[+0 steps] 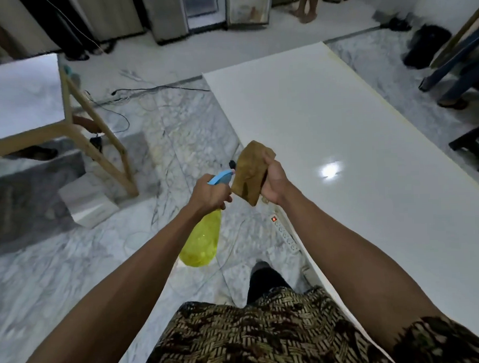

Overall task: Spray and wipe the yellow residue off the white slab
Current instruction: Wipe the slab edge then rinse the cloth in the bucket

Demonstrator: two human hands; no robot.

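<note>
My left hand (210, 193): fingers curled round the blue trigger head of a yellow spray bottle (201, 241), held over the marble floor just left of the white slab (367, 155). My right hand (273, 184): gripping a folded brown cloth (250, 172), above the slab's near left edge. Slab: glossy, beside my right arm.

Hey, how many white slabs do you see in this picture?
2. One white slab lies to the right, beside the right hand gripping the brown cloth. A second slab rests on a wooden frame at far left. More may lie outside the view.
</note>
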